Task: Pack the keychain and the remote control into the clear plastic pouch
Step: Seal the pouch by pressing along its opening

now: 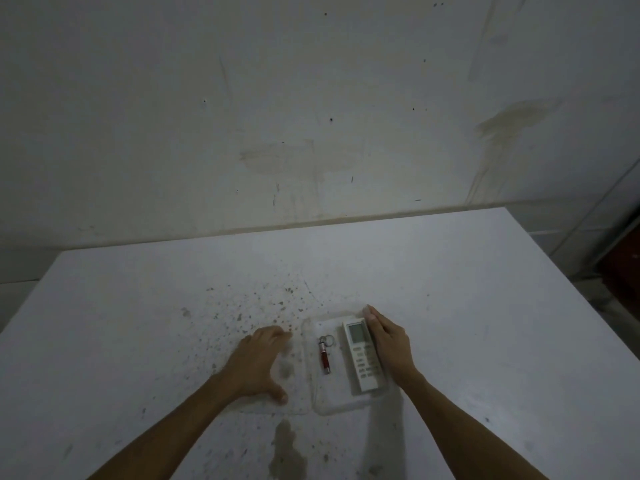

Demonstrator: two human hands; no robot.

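Note:
A clear plastic pouch (337, 398) lies flat on the white table, near its front middle. Within the pouch's outline lie a red keychain (325, 356) with a metal ring and, to its right, a white remote control (363, 355) with a small screen. Whether they are inside the pouch or on top of it I cannot tell. My right hand (388, 341) rests flat along the remote's right side, fingers straight and pointing away. My left hand (261, 358) lies palm down on the table just left of the pouch, fingers spread, holding nothing.
The white table (485, 306) is speckled with dark stains around the pouch and has a larger stain near the front edge. A stained wall (311, 98) stands right behind the table. Dark objects show past the table's right edge.

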